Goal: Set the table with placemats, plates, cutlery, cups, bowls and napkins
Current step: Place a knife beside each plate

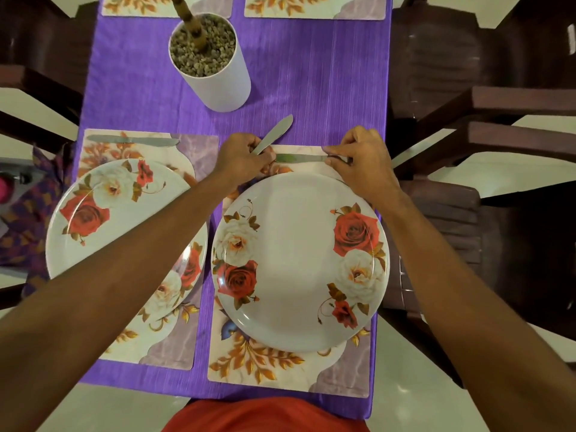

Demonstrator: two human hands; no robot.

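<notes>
Knife [299,157] lay flat on the far strip of the right placemat [290,369], just beyond the rim of the right plate [299,260], blade pointing left. Right hand [361,163] pinched its handle end between fingertips; left hand [243,157] was closed around the handle of a second knife [276,132], whose blade angled up and away over the purple tablecloth [311,76]. Left fingers also seemed to touch the tip of the flat knife, though knuckles hid the contact.

Risks, as judged:
- The flat knife sat very close to the plate rim; a nudge while straightening could slide it under or against the rim and shift the plate.
- The second knife was held loosely upright in the same hand that steadied the first; it could slip and clatter onto the plate or the cloth.
- The left forearm crossed over the left plate [124,219]; lowering it could drag that plate, which already overhung its placemat [174,353] on the left.
- The white planter [210,63] with pebbles stood just beyond the hands; a forward reach might tip it.

Surface: narrow table, ribbed cloth, likely to bunch if a mat was pushed. Left setting already had its knife [131,140] across the far edge. Two further placemats [314,7] lay at the far end, bare. Dark wooden chairs [467,88] flanked both sides on a pale floor [545,385]. No cups, bowls or napkins in view.
</notes>
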